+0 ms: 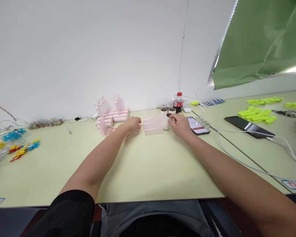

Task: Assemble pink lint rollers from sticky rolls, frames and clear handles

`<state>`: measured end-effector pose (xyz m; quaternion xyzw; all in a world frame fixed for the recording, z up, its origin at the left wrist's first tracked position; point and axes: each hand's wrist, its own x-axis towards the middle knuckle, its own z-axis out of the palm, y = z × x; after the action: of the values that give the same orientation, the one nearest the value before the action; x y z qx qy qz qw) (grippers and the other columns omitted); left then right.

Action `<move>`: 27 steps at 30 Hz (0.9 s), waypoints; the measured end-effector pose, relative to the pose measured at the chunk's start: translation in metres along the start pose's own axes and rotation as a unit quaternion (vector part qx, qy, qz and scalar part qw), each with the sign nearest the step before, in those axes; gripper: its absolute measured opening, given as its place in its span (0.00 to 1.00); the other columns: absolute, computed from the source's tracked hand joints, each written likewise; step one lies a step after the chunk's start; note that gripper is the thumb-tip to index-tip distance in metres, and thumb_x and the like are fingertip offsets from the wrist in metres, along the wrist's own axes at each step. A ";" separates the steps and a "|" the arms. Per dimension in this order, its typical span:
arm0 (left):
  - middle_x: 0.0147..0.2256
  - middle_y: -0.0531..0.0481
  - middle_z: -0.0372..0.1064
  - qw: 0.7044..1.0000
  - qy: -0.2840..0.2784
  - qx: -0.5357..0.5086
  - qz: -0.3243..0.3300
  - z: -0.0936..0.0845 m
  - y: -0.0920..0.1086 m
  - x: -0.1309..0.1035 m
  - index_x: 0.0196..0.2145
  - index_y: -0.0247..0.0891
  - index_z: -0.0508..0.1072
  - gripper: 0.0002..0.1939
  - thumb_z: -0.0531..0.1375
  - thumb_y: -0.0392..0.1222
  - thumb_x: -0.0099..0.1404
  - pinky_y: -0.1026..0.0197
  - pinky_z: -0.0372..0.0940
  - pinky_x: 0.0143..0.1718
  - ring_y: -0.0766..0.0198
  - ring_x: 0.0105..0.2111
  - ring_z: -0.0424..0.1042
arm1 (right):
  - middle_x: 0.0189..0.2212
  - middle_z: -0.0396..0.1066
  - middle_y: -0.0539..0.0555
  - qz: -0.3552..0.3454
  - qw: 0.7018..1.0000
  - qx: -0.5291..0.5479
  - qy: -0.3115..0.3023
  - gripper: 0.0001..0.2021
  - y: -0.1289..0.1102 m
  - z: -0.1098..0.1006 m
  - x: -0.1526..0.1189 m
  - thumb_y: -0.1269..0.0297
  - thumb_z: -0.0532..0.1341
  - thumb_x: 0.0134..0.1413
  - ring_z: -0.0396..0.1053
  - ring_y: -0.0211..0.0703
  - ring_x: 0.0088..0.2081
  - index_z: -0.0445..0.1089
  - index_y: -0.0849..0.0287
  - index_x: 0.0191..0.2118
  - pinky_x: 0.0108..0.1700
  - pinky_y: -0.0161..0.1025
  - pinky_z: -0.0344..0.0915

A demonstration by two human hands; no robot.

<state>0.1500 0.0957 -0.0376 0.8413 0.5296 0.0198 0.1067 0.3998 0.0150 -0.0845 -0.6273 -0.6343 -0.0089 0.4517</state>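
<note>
My left hand (pixel 133 125) reaches down with curled fingers onto a pink loop-shaped plastic piece (pixel 139 129) and seems to pinch it; the fingertips are partly hidden. More pink looped pieces lie beneath that wrist. My right hand (pixel 180 125) grips the rim of a white tube (pixel 166 125) with a dark inside, which stands upright. Behind it are two more white tubes (pixel 164 111). Between my hands rests a row of clear pinkish plastic pieces (pixel 153 126), flat on the table.
Pink cylinders (pixel 120 117) lie stacked at the back left, with clear pink tubes (pixel 117 104) standing among them. A cola bottle (pixel 178 102) is behind the right hand. Beside it lie a lit phone (pixel 197 125), white cables and a dark phone (pixel 249 127). Colourful pieces (pixel 22 151) sit far left.
</note>
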 end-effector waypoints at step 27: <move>0.37 0.47 0.72 0.861 0.123 -0.485 0.092 0.038 0.011 -0.106 0.23 0.37 0.65 0.16 0.68 0.47 0.53 0.60 0.63 0.39 0.59 0.43 0.71 | 0.54 0.68 0.60 -0.078 0.957 0.258 -0.108 0.23 -0.044 0.009 -0.056 0.55 0.62 0.57 0.71 0.49 0.50 0.58 0.52 0.55 0.49 0.47 0.67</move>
<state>0.1193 -0.0095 -0.0639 0.7186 0.3820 0.3874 0.4331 0.3481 -0.0337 -0.0981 -0.4348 -0.7071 0.1875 0.5251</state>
